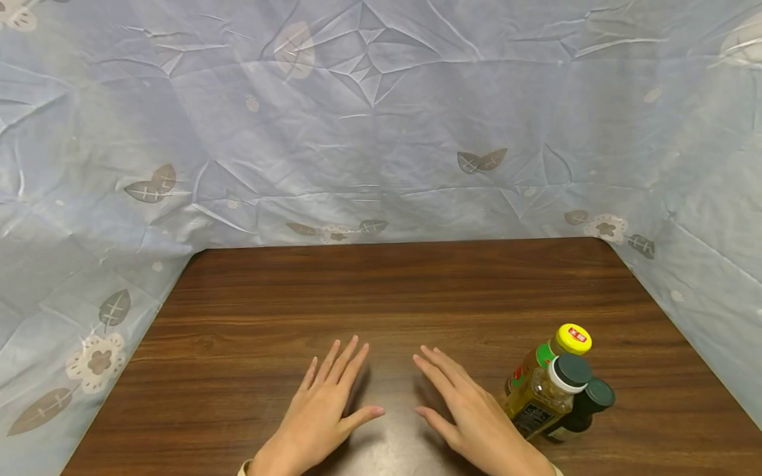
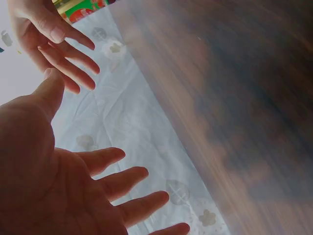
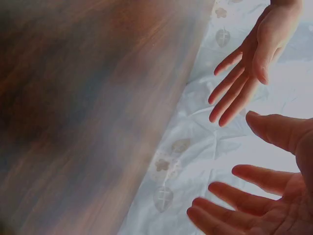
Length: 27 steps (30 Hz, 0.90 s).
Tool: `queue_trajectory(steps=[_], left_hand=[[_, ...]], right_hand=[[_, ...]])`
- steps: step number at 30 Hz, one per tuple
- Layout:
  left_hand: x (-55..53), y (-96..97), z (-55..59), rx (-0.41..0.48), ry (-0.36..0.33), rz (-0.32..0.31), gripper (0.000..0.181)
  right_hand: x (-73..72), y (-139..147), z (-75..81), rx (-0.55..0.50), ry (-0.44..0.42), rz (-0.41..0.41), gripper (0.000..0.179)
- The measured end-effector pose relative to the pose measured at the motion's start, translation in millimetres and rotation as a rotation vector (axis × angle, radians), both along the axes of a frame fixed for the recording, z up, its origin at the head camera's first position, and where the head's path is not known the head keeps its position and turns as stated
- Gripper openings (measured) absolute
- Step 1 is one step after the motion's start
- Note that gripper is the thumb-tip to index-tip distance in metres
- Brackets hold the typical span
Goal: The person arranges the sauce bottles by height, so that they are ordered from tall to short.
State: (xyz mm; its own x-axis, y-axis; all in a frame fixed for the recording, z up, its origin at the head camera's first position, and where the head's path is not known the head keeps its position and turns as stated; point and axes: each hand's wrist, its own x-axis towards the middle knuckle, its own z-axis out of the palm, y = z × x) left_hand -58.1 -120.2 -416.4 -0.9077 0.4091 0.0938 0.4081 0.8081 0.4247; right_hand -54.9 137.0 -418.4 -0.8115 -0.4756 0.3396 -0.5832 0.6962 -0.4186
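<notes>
Both hands hover over the near middle of the wooden table, palms facing each other with a gap between the thumbs. My left hand (image 1: 321, 410) has its fingers spread and holds nothing. Likewise bare, my right hand (image 1: 470, 413) stretches its fingers forward and inward. Just right of it stand three containers close together: a jar with a yellow lid (image 1: 574, 338), a clear bottle of yellowish contents with a dark green cap (image 1: 544, 396), and a dark bottle with a green cap (image 1: 586, 413). The right hand overlaps the clear bottle's lower edge in the head view.
The brown wood-grain table (image 1: 381, 284) has rounded far corners. Pale blue-grey cloth (image 1: 381, 132) with leaf and flower prints hangs behind it and along both sides. The containers stand near the table's right side.
</notes>
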Motion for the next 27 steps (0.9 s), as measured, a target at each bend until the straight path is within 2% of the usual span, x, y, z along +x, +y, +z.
queue_trajectory(steps=[7, 13, 17, 21, 27], left_hand=[[1.2, 4.9, 3.3, 0.07, 0.001, -0.047, 0.081], [1.9, 8.5, 4.7, 0.125, 0.03, -0.067, 0.079], [2.7, 11.1, 5.4, 0.171, 0.02, -0.084, 0.078], [3.4, 14.3, 6.7, 0.213, -0.008, -0.107, 0.077], [3.5, 21.4, 8.1, 0.284, -0.029, -0.141, 0.078]], right_hand=[[8.1, 5.1, 3.9, -0.109, 0.077, 0.062, 0.07], [12.3, 10.4, 3.7, -0.228, 0.173, 0.134, 0.049], [14.6, 13.9, 3.4, -0.296, 0.207, 0.172, 0.043], [19.9, 17.5, 4.5, -0.35, 0.219, 0.168, 0.04], [27.0, 21.8, 4.9, -0.422, 0.282, 0.142, 0.038]])
